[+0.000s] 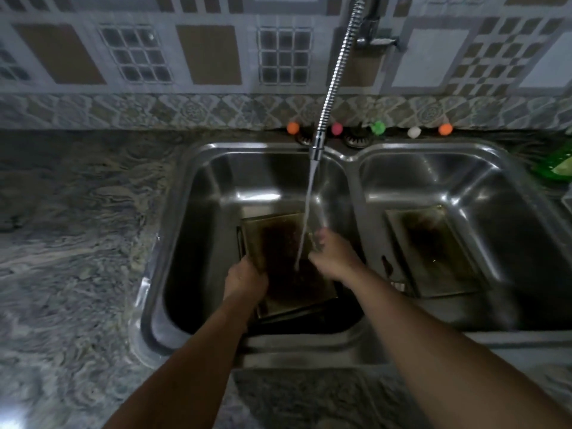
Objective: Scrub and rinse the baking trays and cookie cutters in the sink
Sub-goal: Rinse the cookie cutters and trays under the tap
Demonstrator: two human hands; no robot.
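A dark, stained rectangular baking tray (278,243) lies tilted in the left basin of the steel double sink (192,187). My left hand (244,280) grips the tray's left edge near its front. At the tray's right edge my right hand (331,258) holds on with curled fingers. Water runs from the flexible tap (318,147) and lands on the tray between my hands. A second stained tray (433,252) rests in the right basin, touched by neither hand. No cookie cutters are clearly visible.
Small coloured balls (292,127) sit along the sink's back ledge. A green object (560,162) lies at the far right. Marbled stone counter (77,227) stretches to the left of the sink, and a tiled wall stands behind.
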